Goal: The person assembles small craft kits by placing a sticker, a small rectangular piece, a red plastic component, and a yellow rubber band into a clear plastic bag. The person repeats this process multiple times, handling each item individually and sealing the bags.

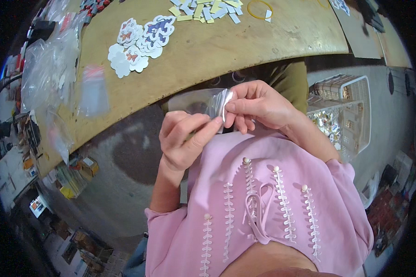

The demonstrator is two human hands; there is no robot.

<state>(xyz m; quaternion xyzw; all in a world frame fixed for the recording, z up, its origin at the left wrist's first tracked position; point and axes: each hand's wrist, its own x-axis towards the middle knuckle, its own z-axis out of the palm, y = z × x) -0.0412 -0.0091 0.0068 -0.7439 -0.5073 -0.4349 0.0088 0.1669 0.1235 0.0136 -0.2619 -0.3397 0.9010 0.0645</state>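
Observation:
Between my two hands, in front of my chest and just off the table's near edge, is a small clear plastic bag. My left hand pinches it from the near left side, thumb and fingertips on the plastic. With thumb and index finger, my right hand grips the bag's right end, where the film is bunched and shiny. Whether anything lies inside the bag, I cannot tell. On the table beyond are a pile of white-edged, cloud-shaped cutouts and a stack of clear bags with red strips.
Small yellow and pale-blue slips lie at the table's far side, beside a yellow ring. Large crumpled plastic bags cover its left end. A white plastic basket holding many small pieces stands to the right, below table height.

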